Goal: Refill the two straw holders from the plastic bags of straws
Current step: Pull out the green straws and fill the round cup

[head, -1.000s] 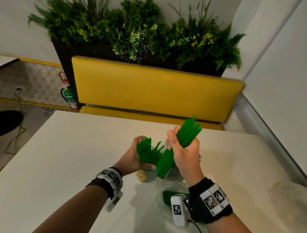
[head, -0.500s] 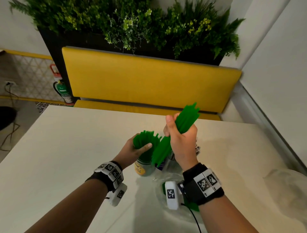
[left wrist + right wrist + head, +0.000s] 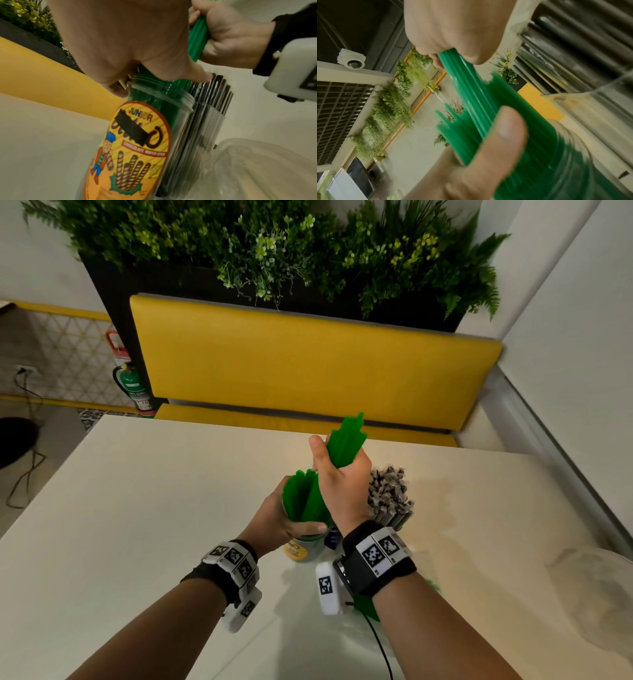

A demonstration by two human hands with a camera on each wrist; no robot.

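A clear jar point(image 3: 303, 549) with a yellow wafer-stick label point(image 3: 137, 148) stands on the white table point(image 3: 137, 508) and holds green straws point(image 3: 298, 498). My left hand point(image 3: 277, 518) curls round those straws at the jar's mouth, thumb point(image 3: 496, 142) across the front. My right hand point(image 3: 342, 484) grips a bundle of green straws point(image 3: 346, 440) upright, its lower end among the straws in the jar. Touching the jar's right side, a second clear holder point(image 3: 205, 135) is packed with dark straws point(image 3: 390, 498).
A clear plastic bag point(image 3: 366, 607) with a few green straws lies under my right wrist. Another crumpled clear bag point(image 3: 596, 594) lies at the table's right edge. A yellow bench point(image 3: 308, 371) and a planter point(image 3: 274, 251) stand beyond the table's far edge.
My right hand has brought its bundle left and down into the jar's mouth. My left hand has gathered the splayed straws in the jar together. The dark-straw holder has come into view.
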